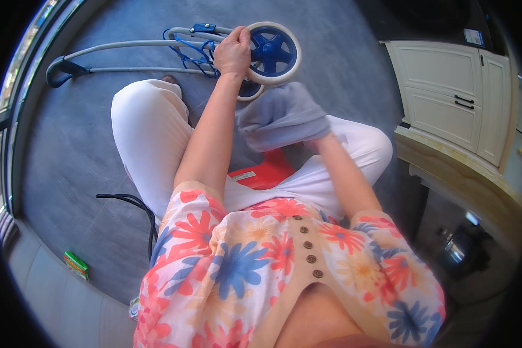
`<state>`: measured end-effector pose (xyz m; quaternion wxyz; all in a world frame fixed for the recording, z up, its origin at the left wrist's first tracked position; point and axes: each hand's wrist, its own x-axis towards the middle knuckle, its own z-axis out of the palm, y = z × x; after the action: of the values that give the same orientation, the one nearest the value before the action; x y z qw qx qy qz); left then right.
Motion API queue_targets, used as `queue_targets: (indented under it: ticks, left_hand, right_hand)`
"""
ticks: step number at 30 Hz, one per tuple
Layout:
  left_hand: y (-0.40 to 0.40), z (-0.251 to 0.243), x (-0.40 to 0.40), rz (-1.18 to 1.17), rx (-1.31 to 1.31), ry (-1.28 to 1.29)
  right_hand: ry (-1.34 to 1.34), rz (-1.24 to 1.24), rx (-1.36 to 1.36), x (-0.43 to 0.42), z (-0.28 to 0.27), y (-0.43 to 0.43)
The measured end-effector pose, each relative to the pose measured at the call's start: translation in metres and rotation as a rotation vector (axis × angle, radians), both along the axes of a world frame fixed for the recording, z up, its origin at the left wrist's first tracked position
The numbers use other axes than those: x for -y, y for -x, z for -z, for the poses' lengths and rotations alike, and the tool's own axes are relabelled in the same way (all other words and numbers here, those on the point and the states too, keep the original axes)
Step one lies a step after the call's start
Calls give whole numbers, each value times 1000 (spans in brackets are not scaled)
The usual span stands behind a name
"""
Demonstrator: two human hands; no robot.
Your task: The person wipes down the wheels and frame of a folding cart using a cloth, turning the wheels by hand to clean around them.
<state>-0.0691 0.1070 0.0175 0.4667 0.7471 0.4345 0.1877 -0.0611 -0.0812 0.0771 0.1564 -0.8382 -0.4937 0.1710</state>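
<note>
A folding cart's grey tubular frame (126, 43) lies across the floor, with a dark curved handle (65, 71) at the far left and blue elastic cord (195, 54) wound about its bars. My left hand (233, 51) grips the frame beside a large wheel (273, 53) with a blue hub and an off-white tyre. A second, smaller-looking wheel (250, 90) shows partly below it. A grey cloth (282, 117) covers most of my right hand (315, 141), just below the large wheel; my fingers are hidden in it, and the cloth is somewhat blurred.
A red plastic stool or similar item (263, 172) is between my legs. A black cable (132, 200) lies at my left. A green packet (76, 264) rests near the left wall. White cabinets (443, 95) stand at the right, and a glazed door frame (19, 108) runs along the left.
</note>
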Motion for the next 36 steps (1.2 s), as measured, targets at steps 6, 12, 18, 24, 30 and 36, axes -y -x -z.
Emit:
queue_targets:
  ticks: [6,12,18,24,30,36]
  left_hand:
    - [7,-12,-13,159,-79,11]
    - [26,-29,-27,161,-109,-191]
    - [76,-69,16,646,-109,725]
    - [109,-66,49,560,67,1137]
    - [135,-74,18,336,212,1008]
    - [131,-143,-18,301,352,973]
  right_hand:
    - [-305,135,-302,40,-49,-7]
    - [-408,164,-362,38,-58,3]
    - [-327,213,-357,46,-45,6]
    - [-461,242,-1272,21,-31,29]
    - [-500,168,-1257,23,-33,33]
    - [611,143,-759,62,-11,-58]
